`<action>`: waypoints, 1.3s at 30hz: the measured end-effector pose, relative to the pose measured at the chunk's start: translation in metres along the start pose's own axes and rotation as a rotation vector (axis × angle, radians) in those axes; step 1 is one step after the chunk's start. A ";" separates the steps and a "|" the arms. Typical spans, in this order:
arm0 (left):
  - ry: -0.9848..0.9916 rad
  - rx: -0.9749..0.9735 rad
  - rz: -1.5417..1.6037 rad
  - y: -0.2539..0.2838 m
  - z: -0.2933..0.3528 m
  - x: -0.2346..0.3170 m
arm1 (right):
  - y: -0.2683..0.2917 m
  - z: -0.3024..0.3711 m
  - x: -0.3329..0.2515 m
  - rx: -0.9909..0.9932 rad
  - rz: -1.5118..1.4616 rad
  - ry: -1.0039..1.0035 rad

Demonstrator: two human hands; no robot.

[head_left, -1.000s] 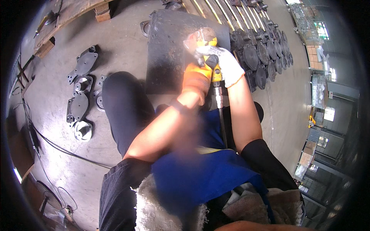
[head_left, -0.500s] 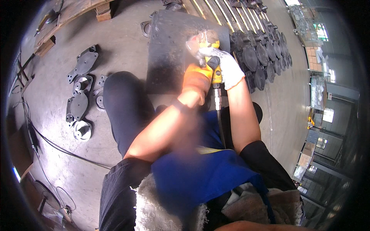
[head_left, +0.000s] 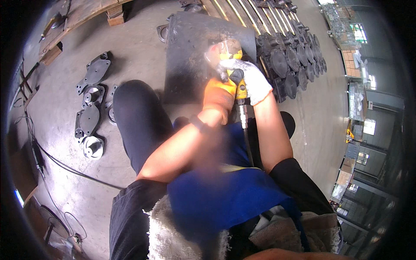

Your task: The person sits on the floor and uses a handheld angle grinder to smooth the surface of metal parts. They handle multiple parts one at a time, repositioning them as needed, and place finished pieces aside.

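Observation:
Both my hands are closed round a yellow air grinder [head_left: 241, 91], held over a dark metal plate [head_left: 184, 56]. My left hand [head_left: 219, 95], in an orange glove, presses against the tool's left side; its fingertips are partly hidden. My right hand [head_left: 253, 80], in a white glove, wraps the body from the right, fingers across the top. The tool's head [head_left: 229, 47] points away from me. A whitish and reddish blur beside it cannot be made out. From its near end a metal coupling [head_left: 243, 116] leads to a dark hose running toward my lap.
Dark flanged metal parts [head_left: 284, 63] stand in rows on slats at the right. Several similar parts [head_left: 90, 117] lie on the floor at the left. A wooden pallet [head_left: 82, 19] is at the far left, and a cable [head_left: 78, 171] crosses the floor. My knees flank the plate.
The grinder and both hands have shifted slightly left. The tool's head has turned a little, showing more of its round end. My grip looks the same.

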State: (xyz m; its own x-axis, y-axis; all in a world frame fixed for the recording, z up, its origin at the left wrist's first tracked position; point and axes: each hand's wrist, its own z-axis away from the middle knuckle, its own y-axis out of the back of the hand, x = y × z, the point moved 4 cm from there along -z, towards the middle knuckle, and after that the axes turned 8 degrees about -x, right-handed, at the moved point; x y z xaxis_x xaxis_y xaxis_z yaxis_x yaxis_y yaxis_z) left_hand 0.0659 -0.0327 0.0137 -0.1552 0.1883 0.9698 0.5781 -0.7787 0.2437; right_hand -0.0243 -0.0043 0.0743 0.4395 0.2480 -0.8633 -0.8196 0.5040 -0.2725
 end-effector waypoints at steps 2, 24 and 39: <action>-0.021 -0.084 -0.032 -0.001 0.007 0.000 | -0.003 0.007 0.002 -0.025 0.008 -0.024; -0.022 -0.080 -0.072 -0.038 0.047 -0.020 | -0.009 0.043 0.016 -0.045 0.214 -0.040; 0.219 -0.070 0.122 0.001 -0.024 0.015 | 0.017 -0.012 -0.017 -0.011 0.135 -0.009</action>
State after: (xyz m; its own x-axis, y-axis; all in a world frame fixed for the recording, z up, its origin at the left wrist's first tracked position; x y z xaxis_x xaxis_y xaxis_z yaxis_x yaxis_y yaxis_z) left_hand 0.0454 -0.0450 0.0280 -0.2615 -0.0378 0.9645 0.5479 -0.8285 0.1161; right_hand -0.0501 -0.0102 0.0793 0.3282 0.3202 -0.8887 -0.8755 0.4563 -0.1589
